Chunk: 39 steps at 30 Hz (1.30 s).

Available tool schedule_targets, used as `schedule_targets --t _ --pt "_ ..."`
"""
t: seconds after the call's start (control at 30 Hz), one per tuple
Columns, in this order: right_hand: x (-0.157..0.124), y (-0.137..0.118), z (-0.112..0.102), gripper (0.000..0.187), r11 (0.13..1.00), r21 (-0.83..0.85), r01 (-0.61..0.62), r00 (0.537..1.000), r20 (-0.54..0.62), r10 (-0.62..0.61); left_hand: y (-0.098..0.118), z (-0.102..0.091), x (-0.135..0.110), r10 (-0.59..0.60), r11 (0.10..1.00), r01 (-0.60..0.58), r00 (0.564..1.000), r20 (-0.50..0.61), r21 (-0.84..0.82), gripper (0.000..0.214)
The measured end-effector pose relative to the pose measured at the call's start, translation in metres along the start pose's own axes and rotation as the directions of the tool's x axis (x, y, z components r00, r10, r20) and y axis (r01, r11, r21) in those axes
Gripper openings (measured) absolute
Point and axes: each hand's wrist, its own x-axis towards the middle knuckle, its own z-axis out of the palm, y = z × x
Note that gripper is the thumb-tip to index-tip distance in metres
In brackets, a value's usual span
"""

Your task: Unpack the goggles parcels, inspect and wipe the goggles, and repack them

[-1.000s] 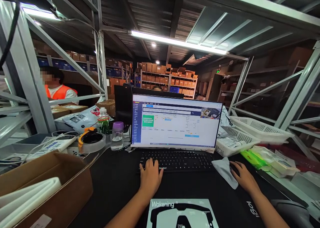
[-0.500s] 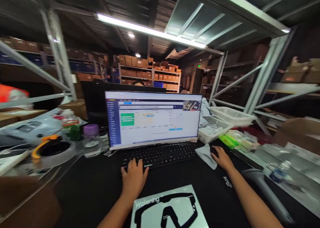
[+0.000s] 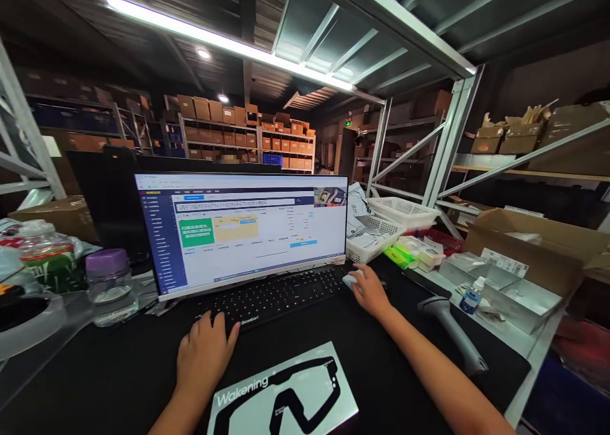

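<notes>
the left hand point(image 3: 203, 352) lay flat, fingers spread, on the long black keyboard's point(image 3: 271, 295) left end while the right hand point(image 3: 369, 289) cupped a pale cloth-covered mouse point(image 3: 351, 281) just beyond its right end.

A black keyboard point(image 3: 267, 297) lies flat below the monitor, beside a grey cloth point(image 3: 351, 281).

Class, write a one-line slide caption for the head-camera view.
Left hand rests on a black keyboard, right hand beside it, below a lit monitor.
</notes>
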Motion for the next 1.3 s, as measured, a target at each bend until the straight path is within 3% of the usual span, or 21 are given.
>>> schedule_targets --t 0.13,0.23,0.4,0.47,0.6,0.7,0.8,1.3 --pt "-0.002 -0.057 0.010 0.033 0.975 0.104 0.197 0.973 0.105 -0.207 -0.001 -0.005 -0.001 -0.003 1.000 0.003 1.000 -0.013 -0.007 0.044" --pt "0.002 -0.088 0.017 0.036 0.948 0.191 0.253 0.945 0.161 -0.285 0.004 -0.008 -0.004 -0.006 1.000 0.006 1.000 -0.005 -0.011 0.036" --pt "0.038 -0.143 0.038 0.038 0.897 0.298 0.326 0.886 0.233 -0.400 0.008 -0.008 -0.007 -0.039 0.999 0.038 0.999 -0.010 -0.026 0.029" --pt "0.055 -0.169 0.051 0.038 0.893 0.315 0.322 0.878 0.253 -0.406 0.007 -0.006 -0.008 -0.042 0.998 0.042 0.999 -0.015 -0.042 0.028" --pt "0.073 -0.206 0.079 0.039 0.943 0.279 0.179 0.930 0.265 -0.255 0.000 0.000 -0.006 0.047 0.993 -0.049 0.999 -0.027 -0.111 0.025" --pt "0.068 -0.214 0.090 0.036 0.955 0.279 0.102 0.954 0.243 -0.173 -0.005 0.005 0.000 0.163 0.971 -0.167 0.986 -0.038 -0.172 0.025" --pt "0.059 -0.211 0.091 0.030 0.943 0.318 0.102 0.959 0.221 -0.178 -0.006 0.009 0.006 0.210 0.955 -0.218 0.976 -0.060 -0.201 0.024" --pt "0.058 -0.206 0.092 0.018 0.916 0.388 0.103 0.971 0.162 -0.178 0.005 0.010 0.006 0.164 0.964 -0.177 0.983 -0.083 -0.196 0.022"
